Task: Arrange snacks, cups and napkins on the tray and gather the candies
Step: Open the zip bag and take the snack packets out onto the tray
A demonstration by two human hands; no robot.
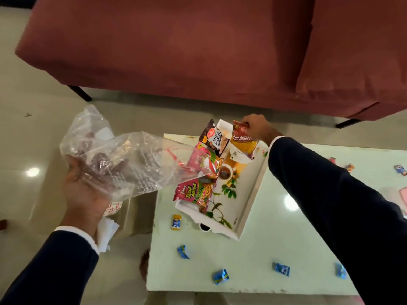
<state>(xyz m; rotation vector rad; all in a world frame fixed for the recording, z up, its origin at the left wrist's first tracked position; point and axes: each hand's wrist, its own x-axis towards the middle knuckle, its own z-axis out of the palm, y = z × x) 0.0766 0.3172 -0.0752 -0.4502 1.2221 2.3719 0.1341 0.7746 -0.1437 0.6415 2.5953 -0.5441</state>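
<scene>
Over tray's far end, right hand [258,126] pinches bhujia pack [243,142] by its top, w/ peanuts pack [214,137] just beside. Lay it flat, no overlap. Left hand [86,188] grips clear bag [123,159]; candies [220,276] lie loose on table [275,227]. Tray [248,194] half filled.

tray [248,194]: its far-left part lies under the snack packets and the clear plastic bag [123,159]; the printed picture shows only in part.
Aloo Bhujia packet [243,142]: at the tray's far end; its top corner is covered by the right hand [258,128], the name only partly readable.
middle snack packet [207,161]: veiled by the bag's mouth, label unreadable.
left hand [88,190]: left of the tray; its fingers are blurred behind the bag's film.
bag contents: too blurred to tell.
pink item [403,199]: right of the tray, cut off by the frame edge.
candies [220,276]: near side of the tray, wrapper print too small to read.
</scene>
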